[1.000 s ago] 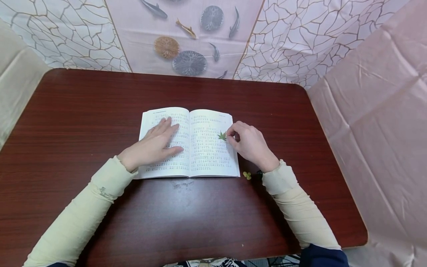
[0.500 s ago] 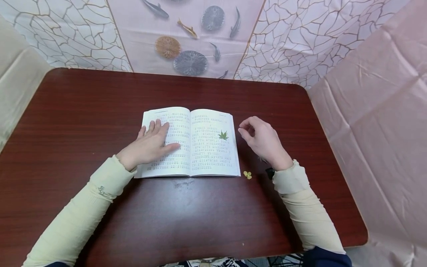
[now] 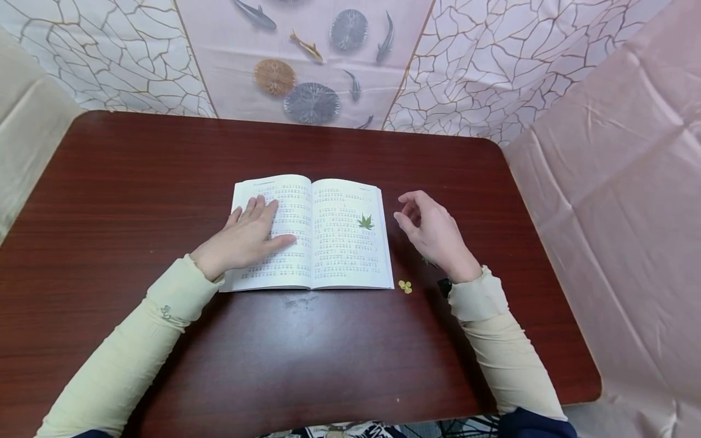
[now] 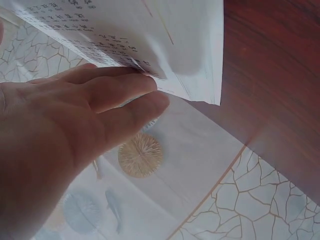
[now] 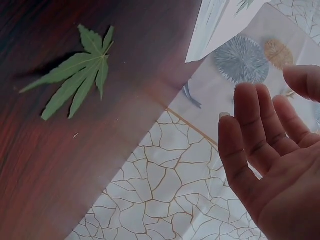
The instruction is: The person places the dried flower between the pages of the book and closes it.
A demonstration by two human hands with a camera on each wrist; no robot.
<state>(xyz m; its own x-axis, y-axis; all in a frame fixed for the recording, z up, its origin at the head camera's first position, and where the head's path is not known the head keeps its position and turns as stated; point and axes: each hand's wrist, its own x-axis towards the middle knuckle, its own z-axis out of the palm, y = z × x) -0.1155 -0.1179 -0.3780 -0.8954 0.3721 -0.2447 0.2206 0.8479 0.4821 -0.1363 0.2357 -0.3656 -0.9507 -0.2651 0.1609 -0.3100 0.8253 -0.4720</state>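
An open book (image 3: 345, 261) lies on the table with printed pages facing up. My left hand (image 3: 243, 240) rests flat on its left page, fingers spread; the left wrist view shows those fingers (image 4: 125, 95) along the paper. On the right page, near its outer edge, sits a small green lobed leaf (image 3: 366, 222). My right hand (image 3: 435, 234) hovers just right of the book, fingers loosely bent with a gap to the thumb and nothing between them. Another green leaf (image 5: 80, 72) lies on the table in the right wrist view, mostly hidden beneath the right hand in the head view.
A small yellow flower-like piece (image 3: 405, 286) lies on the dark red-brown table (image 3: 306, 359) by the book's lower right corner. Patterned cloth (image 3: 306, 61) hangs behind the table's far edge, and a plain pinkish cloth (image 3: 613, 201) borders the right side.
The right hand has let go of the green leaf on the right page and moved right, off the book. The left hand has slid slightly left, its fingers drawn back a little.
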